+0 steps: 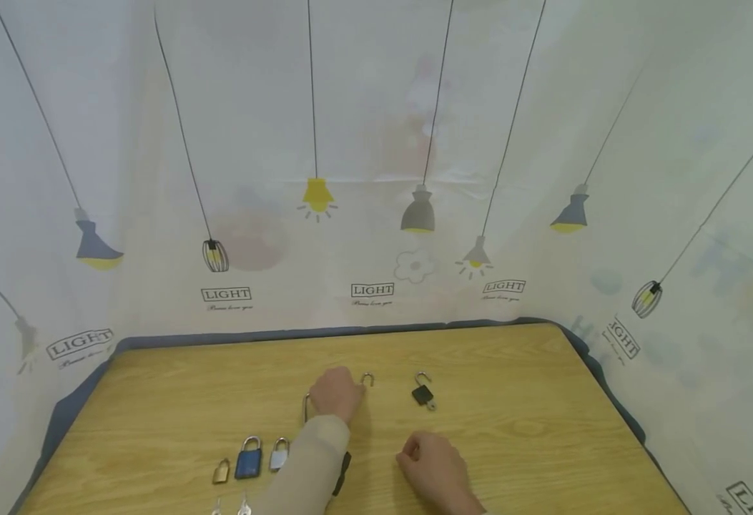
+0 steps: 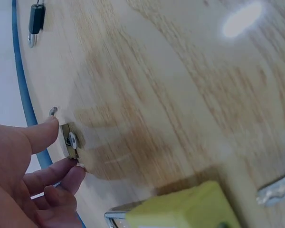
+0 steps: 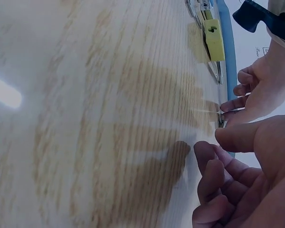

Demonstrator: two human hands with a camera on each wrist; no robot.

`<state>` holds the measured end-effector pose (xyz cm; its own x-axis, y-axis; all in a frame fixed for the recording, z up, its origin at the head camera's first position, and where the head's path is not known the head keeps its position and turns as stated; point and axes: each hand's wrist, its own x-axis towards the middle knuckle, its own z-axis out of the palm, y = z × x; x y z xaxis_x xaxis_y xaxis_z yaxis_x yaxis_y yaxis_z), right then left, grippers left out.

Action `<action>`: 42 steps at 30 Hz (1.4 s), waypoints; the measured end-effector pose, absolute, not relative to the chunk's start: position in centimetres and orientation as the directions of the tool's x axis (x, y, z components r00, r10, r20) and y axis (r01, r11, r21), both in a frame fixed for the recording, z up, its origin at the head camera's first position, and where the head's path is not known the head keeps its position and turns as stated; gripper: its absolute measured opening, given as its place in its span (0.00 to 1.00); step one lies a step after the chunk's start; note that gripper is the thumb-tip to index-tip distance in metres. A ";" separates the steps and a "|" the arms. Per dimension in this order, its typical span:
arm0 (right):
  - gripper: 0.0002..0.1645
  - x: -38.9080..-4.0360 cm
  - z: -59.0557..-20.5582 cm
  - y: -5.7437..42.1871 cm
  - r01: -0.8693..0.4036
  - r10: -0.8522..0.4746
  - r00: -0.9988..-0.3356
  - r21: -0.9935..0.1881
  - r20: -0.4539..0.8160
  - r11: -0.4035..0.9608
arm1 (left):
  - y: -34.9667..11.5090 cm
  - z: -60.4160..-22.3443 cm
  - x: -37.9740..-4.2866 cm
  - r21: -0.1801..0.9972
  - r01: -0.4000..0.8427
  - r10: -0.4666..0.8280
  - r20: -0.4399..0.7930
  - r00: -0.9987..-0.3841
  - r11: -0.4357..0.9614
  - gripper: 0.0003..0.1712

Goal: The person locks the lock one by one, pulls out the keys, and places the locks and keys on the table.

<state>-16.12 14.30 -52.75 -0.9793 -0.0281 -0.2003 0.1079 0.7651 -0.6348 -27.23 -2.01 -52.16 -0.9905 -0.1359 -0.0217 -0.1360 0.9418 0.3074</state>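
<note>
My left hand (image 1: 337, 395) reaches to the middle of the table and pinches a small brass padlock (image 2: 66, 148) between thumb and fingers. A key (image 2: 73, 140) sits in its keyhole, and its open shackle (image 1: 367, 378) points away from me. Beside that hand lies a yellow padlock (image 2: 180, 211), mostly hidden by my arm in the head view. My right hand (image 1: 437, 468) is low over the near part of the table, fingers loosely curled around nothing. Beyond it lies a black padlock (image 1: 422, 395) with its shackle open and a key (image 1: 431, 405) in it.
At the left stand in a row a small brass-coloured padlock (image 1: 222, 471), a blue padlock (image 1: 248, 463) and a silver padlock (image 1: 279, 458). Loose keys (image 1: 244, 507) lie nearer me. A patterned curtain (image 1: 376, 243) surrounds the wooden table (image 1: 530, 415).
</note>
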 end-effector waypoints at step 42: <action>0.05 -16.5 -52.6 15.1 -0.082 -0.151 -0.988 -0.718 -0.032 0.691 | -4.8 -48.9 -24.7 0.663 0.075 0.145 -0.051 -0.988 0.745 0.15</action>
